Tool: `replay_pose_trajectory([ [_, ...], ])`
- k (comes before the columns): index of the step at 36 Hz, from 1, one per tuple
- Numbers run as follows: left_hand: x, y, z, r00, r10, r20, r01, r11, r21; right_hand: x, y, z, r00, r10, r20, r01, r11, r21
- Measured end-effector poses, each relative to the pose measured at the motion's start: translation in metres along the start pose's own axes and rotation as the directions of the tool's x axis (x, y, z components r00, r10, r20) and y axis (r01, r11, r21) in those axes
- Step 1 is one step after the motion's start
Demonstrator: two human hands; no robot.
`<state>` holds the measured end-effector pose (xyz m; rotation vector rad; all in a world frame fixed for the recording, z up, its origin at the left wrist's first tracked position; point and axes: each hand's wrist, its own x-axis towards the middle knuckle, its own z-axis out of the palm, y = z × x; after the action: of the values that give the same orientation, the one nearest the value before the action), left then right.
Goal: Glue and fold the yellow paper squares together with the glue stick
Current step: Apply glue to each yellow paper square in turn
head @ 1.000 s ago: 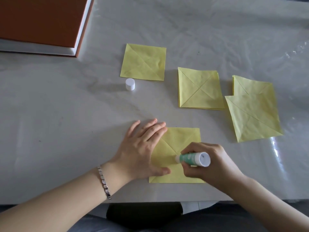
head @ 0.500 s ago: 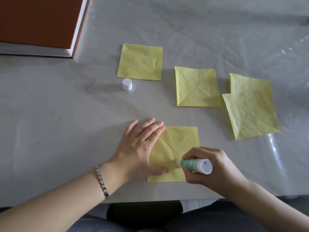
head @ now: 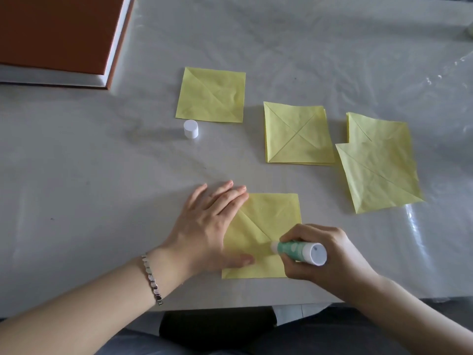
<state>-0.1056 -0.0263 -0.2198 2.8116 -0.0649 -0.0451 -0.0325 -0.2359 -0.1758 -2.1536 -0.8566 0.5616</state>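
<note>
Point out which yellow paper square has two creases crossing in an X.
The middle yellow paper square, topping a small stack right of the white cap. It shows two diagonals crossing at its centre; the other squares show a single diagonal crease.

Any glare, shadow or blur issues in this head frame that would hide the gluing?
Head view: bright glare streaks on the plastic table cover at right, clear of the work; soft shadow left of the white cap; the glue stick in the right hand and the near yellow square under the left hand are sharp; mild wide-angle bending at edges.
</note>
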Motion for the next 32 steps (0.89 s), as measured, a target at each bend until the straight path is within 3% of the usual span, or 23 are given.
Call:
replay_pose_trajectory([
  [9, -0.002, 0.001, 0.0, 1.0, 0.002, -0.008, -0.003, 1.0, -0.03, 0.039, 0.0, -0.013, 0.988, 0.113, -0.11, -0.11, 0.993, 0.034],
  [21, 0.0, -0.001, 0.0, 1.0, 0.003, 0.002, -0.003, 1.0, -0.006, -0.006, 0.006, -0.008, 1.0, 0.024, -0.019, -0.024, 1.0, -0.005],
  [28, -0.002, 0.001, -0.001, 1.0, -0.006, 0.022, 0.007, 1.0, -0.015, 0.025, 0.009, -0.02, 0.984, 0.107, -0.145, -0.107, 0.994, 0.006],
  [32, -0.002, 0.002, -0.003, 0.999, -0.009, 0.036, 0.01, 1.0, -0.017, 0.028, 0.009, -0.021, 0.983, 0.119, -0.14, -0.12, 0.993, 0.002],
])
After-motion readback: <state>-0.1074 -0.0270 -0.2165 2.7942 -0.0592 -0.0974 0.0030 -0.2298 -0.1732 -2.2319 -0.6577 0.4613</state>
